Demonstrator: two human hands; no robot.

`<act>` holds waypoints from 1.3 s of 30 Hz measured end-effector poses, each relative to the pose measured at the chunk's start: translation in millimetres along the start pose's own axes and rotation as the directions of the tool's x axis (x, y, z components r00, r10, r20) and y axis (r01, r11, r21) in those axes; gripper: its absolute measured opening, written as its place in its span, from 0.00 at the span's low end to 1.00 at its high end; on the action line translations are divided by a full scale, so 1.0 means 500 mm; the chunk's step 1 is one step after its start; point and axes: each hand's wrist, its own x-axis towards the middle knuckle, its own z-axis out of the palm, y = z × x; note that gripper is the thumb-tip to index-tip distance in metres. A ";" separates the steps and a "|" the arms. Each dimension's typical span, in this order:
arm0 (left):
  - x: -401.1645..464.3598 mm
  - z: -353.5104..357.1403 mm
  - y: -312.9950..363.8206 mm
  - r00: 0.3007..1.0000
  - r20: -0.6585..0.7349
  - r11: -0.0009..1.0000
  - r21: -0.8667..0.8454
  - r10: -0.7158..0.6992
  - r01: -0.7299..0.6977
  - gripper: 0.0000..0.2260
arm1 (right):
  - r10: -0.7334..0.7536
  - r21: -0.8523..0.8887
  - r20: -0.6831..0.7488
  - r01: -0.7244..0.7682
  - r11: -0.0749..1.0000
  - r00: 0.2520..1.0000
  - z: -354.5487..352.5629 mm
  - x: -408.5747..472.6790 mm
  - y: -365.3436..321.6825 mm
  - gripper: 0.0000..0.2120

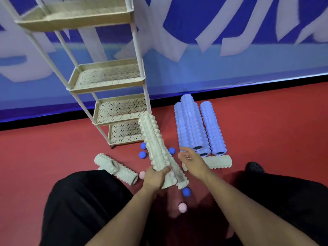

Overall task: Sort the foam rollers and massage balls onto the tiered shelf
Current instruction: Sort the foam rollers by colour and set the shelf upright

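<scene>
A: Pink, spiked, nearest you: one massage ball (182,207) lies on the red floor (53,148) between your knees, and a blue ball (186,191) sits just beyond it.

B: And my hands?

A: Your left hand (154,178) has its grip curled round the lower end of a pale green foam roller (154,144), holding it tilted up off the floor, its far end pointing toward the shelf. A second green roller (178,176) lies under it. Your right hand (193,161) hovers just beside the held roller, fingers spread and loose, pinching nothing.

B: What else is down there?

A: Left of your hands, two green rollers (115,167) lie crossed, with another pink ball (142,175) near them. Right of your hand lies one more green roller (219,161). Past it, the blue rollers (195,125) lie side by side, one stacked on top. Three small blue balls (142,154) dot the floor around the held roller.

B: The shelf?

A: The beige tiered shelf (106,86) stands farthest, against the blue wall (230,68), its perforated tiers bare.
</scene>
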 end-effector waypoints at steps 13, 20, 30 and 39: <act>-0.184 -0.001 0.200 0.875 0.026 0.820 0.337 0.483 -0.462 0.10 | -0.443 -0.410 -0.015 0.398 0.821 0.897 -0.152 -0.145 -0.217 0.25; -0.163 -0.020 0.282 0.768 0.291 0.328 0.777 0.571 -0.538 0.22 | -0.530 -0.805 0.289 0.502 0.315 0.797 -0.222 -0.135 -0.232 0.36; -0.036 -0.007 0.262 0.655 0.641 0.107 0.677 0.402 -0.728 0.29 | -0.200 -0.791 0.280 0.343 0.507 0.939 -0.243 -0.043 -0.088 0.41; 0.100 0.052 0.182 0.749 0.564 0.423 0.618 0.348 -0.662 0.37 | -0.102 -0.815 0.209 0.231 0.532 0.972 -0.238 0.049 0.090 0.41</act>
